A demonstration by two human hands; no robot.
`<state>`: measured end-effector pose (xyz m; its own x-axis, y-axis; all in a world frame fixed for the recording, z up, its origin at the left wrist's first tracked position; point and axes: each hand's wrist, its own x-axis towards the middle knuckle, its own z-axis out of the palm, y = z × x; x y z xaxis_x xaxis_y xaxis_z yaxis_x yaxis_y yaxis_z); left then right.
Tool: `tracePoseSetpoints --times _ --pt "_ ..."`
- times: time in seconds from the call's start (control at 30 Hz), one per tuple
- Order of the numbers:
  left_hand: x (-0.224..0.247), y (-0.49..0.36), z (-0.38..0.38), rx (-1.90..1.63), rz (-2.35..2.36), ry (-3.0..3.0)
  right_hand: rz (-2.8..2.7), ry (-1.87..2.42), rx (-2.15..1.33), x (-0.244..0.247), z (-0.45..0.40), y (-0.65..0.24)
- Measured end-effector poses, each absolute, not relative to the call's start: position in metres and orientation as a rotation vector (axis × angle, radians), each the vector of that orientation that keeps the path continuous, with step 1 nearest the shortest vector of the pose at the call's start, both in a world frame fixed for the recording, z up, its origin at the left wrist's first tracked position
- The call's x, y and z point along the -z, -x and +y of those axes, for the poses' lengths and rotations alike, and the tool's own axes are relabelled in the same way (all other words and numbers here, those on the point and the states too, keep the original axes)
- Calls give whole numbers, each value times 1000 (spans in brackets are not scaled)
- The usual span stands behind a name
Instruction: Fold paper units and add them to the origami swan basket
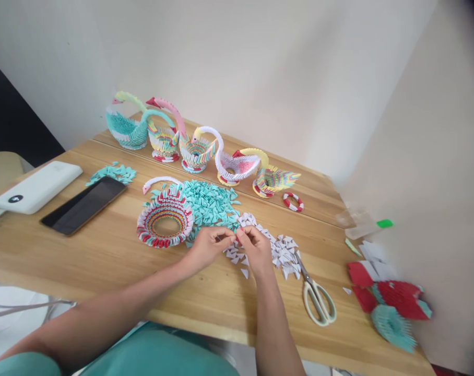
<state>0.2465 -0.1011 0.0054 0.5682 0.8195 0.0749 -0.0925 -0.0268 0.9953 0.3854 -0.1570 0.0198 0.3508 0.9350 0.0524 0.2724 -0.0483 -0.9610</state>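
My left hand (211, 245) and my right hand (256, 248) meet over the table, fingertips pinched together. A small red bit shows at the right fingertips; what the left fingers pinch is too small to make out. Under and behind the hands lie a pile of folded turquoise paper pieces (211, 201) and a pile of white ones (284, 250). Left of my left hand sits a round red, white and multicoloured paper bowl (165, 219), open at the top. A white curved paper neck with a pink head (162, 180) lies behind it.
Several folded-paper swans (237, 167) line the back. A red and white ring (293, 202) lies near them. Scissors (318, 303) are at the right, a phone (84, 205) and white power bank (37, 187) at the left. Red paper (403, 298) and a turquoise piece (392, 326) are far right.
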Motion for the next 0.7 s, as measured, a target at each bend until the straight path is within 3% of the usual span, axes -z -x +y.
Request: tracePoseSetpoints --times 0.43,0.7 --pt "-8 -243 -98 -922 735 -1281 -1080 1425 -921 -25 -159 -392" --pt "-11 -241 -92 -745 640 -1122 -1316 1477 -450 -26 -160 -390"
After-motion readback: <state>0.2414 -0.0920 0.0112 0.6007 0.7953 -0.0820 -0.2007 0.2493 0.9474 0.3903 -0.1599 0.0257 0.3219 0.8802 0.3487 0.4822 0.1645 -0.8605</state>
